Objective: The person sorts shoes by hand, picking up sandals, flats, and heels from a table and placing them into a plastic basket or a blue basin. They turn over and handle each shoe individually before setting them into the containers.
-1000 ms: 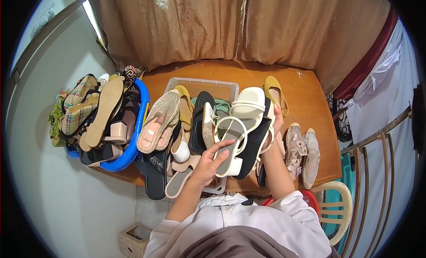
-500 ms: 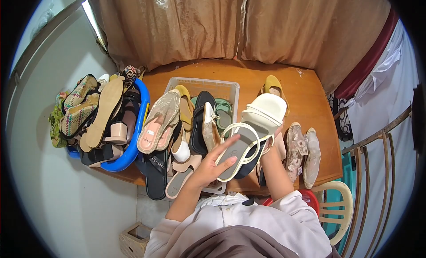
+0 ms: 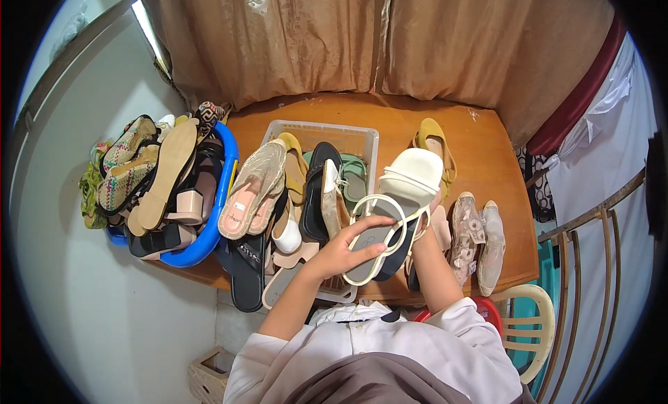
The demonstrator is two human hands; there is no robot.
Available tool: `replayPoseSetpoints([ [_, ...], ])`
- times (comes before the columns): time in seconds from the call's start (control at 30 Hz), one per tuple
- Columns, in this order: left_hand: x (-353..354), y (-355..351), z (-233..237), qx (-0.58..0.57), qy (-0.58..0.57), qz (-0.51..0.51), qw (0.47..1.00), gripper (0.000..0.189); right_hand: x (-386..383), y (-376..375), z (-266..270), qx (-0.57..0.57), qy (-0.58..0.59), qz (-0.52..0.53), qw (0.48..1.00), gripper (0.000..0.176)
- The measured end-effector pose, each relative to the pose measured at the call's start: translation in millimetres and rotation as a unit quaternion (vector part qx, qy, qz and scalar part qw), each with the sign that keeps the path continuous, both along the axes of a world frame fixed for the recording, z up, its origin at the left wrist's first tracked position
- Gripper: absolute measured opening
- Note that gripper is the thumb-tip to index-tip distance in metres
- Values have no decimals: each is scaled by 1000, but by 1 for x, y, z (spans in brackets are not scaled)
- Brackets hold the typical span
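Observation:
A white strappy sandal (image 3: 410, 171) with a grey insole is held up in front of me, its heel end towards my body. My right hand (image 3: 425, 238) grips it from the right side, with most of the fingers hidden behind it. My left hand (image 3: 351, 249) reaches in from the left, thumb and fingers apart and lying on the grey insole inside the looped ankle strap. A dark navy surface shows behind the heel end. Just right of my right hand are a lace-look shoe (image 3: 465, 237) and a pale translucent shoe (image 3: 491, 247).
Left of my hands, a clear plastic crate (image 3: 376, 143) holds sandals, including a green pair (image 3: 355, 178). A blue basket (image 3: 230, 157) overflows with footwear at the table's left end. Mustard flats (image 3: 433, 136) stand on the wooden table (image 3: 487, 154). A cream chair (image 3: 544, 320) stands at right.
My left hand has slid further over the insole, fingers deeper inside the ankle strap. The sandal has shifted slightly, still in my right hand.

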State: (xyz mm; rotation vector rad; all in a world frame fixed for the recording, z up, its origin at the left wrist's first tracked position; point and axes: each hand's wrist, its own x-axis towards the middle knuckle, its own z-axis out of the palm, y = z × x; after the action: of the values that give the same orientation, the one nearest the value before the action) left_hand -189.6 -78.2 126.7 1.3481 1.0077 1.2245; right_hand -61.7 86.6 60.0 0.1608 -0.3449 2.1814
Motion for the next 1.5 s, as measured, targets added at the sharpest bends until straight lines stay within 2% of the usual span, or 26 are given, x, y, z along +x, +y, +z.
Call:
replayPoseSetpoints([
  [0.1,5,3,-3,5,-13,41,999,43,2,-4,23,-65,-93,29,993,51],
  [0.13,6,2,-2,-11,-22,51,998,44,-1,-7,35,-85,-253,-46,963,53],
  [0.27,10,2,-4,-21,-33,108,993,47,16,-3,30,-29,-409,-38,911,58],
  [0.37,13,6,-4,9,5,173,985,46,29,-32,41,63,-405,26,912,60],
  [0.4,13,8,-4,18,29,196,980,46,28,-44,41,118,-436,-3,892,57],
  [0.43,14,11,-4,27,53,218,974,46,35,-52,36,106,-471,16,876,54],
  [0.5,17,12,-5,27,83,211,974,45,35,-63,28,123,-527,-29,840,62],
  [0.53,18,12,-6,28,99,207,973,45,34,-63,24,85,-493,-29,865,62],
  [0.63,28,7,-2,24,127,199,972,44,35,-64,22,43,-468,-20,883,58],
  [0.67,30,5,-3,8,147,185,972,44,31,-66,24,7,-432,-55,900,54],
  [0.7,32,3,-5,-7,167,172,971,43,31,-65,21,11,-429,-61,901,53],
  [0.83,40,3,-6,-34,90,214,972,38,32,-68,21,7,-416,-85,906,54],
  [0.93,42,5,-9,-19,102,243,964,37,32,-70,25,-2,-408,-93,908,55],
  [1.03,43,6,0,-34,94,224,970,35,36,-69,25,9,-417,-88,904,54],
  [1.13,47,10,-10,-13,69,236,969,31,37,-68,25,24,-427,-90,900,54],
  [1.23,52,11,-8,-20,-3,233,972,24,39,-70,26,33,-430,-97,897,54],
  [1.33,55,10,-10,-97,-138,218,961,20,40,-73,23,47,-426,-102,898,56],
  [1.5,58,10,-16,-89,-157,214,960,17,43,-75,16,49,-415,-103,903,57],
])
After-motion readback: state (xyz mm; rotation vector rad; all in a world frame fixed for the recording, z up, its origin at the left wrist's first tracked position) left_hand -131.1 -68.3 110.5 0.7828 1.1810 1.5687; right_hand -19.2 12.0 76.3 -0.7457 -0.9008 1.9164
